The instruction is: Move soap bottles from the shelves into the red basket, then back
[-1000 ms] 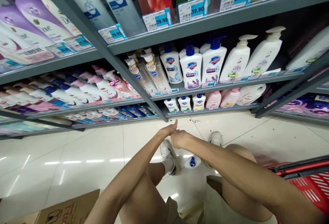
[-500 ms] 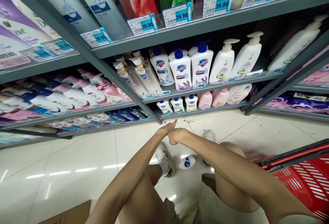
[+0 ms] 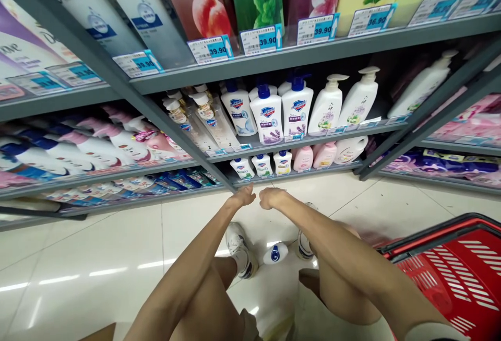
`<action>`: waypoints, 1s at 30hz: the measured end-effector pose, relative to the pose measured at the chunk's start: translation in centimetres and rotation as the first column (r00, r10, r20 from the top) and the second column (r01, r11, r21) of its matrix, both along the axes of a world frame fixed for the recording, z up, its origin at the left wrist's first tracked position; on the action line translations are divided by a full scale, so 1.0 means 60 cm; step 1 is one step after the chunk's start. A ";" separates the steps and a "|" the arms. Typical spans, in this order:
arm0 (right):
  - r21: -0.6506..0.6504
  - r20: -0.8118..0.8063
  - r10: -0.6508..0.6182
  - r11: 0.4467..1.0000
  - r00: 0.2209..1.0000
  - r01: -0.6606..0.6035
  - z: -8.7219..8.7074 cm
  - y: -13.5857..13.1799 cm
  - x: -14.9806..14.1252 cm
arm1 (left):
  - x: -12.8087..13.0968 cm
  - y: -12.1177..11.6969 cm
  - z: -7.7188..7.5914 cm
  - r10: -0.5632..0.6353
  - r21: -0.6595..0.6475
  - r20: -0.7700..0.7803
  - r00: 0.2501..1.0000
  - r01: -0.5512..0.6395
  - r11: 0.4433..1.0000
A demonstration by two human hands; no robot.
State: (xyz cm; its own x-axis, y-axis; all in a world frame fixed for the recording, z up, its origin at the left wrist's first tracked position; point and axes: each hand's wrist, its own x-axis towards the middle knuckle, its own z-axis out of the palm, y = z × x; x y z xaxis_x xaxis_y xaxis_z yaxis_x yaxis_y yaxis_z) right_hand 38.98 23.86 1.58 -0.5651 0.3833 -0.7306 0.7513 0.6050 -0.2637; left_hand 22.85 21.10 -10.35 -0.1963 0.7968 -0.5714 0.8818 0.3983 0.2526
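My left hand [image 3: 244,196] is held out low before the bottom shelf, fingers curled in and nothing seen in it. Close to its right, my right hand [image 3: 271,198] is closed like a fist, also with nothing showing. A small gap separates the two. Just beyond them on the bottom shelf stand small white bottles with blue caps, among them one with a yellow label [image 3: 282,163], and a pink bottle [image 3: 303,159]. On the floor between my shoes is a white bottle with a blue top [image 3: 275,253], seen from above.
A red shopping basket [image 3: 450,262] with a dark rim is at my right. Larger pump bottles [image 3: 266,116] line the middle shelf. Boxed goods and price tags fill the shelf [image 3: 274,60] above. A cardboard edge [image 3: 97,332] shows at bottom left.
My hands were touching and have moved apart, and the left hand's outstretched finger has curled in. The view has shifted slightly, bringing more of the basket into sight.
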 end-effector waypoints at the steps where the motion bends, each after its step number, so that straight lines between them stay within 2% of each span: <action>1: 0.006 0.007 -0.009 1.000 1.000 0.009 -0.007 0.008 0.002 | -0.005 0.001 0.000 -0.008 -0.013 -0.010 1.000 0.008 1.000; 5: 0.020 0.024 -0.032 0.999 0.999 0.032 -0.023 0.020 0.007 | -0.011 0.000 0.002 -0.034 -0.033 -0.014 0.999 0.033 0.999; 9: -0.016 0.009 -0.011 1.000 1.000 0.011 -0.016 0.008 0.009 | -0.003 -0.012 0.003 -0.012 -0.014 -0.015 1.000 0.012 1.000; 12: -0.006 -0.014 -0.005 1.000 1.000 0.005 -0.003 0.002 0.010 | -0.008 -0.021 0.004 0.066 0.034 -0.051 0.997 -0.064 0.997; 15: 0.027 -0.016 -0.009 1.000 1.000 0.010 0.010 0.001 0.011 | -0.032 -0.016 0.009 0.187 0.119 -0.080 0.979 -0.177 0.977; 20: 0.041 0.000 -0.022 0.999 1.000 0.022 0.024 -0.002 0.000 | -0.080 0.043 0.023 0.367 0.215 -0.045 0.929 -0.350 0.912; 23: 0.042 -0.022 -0.025 0.999 0.999 0.026 0.027 -0.003 -0.012 | -0.094 0.088 0.019 0.433 0.232 -0.038 0.901 -0.413 0.881; 30: 0.033 -0.039 -0.028 0.999 0.999 0.029 0.007 0.012 -0.032 | -0.087 0.156 -0.038 0.514 0.310 -0.087 0.853 -0.467 0.828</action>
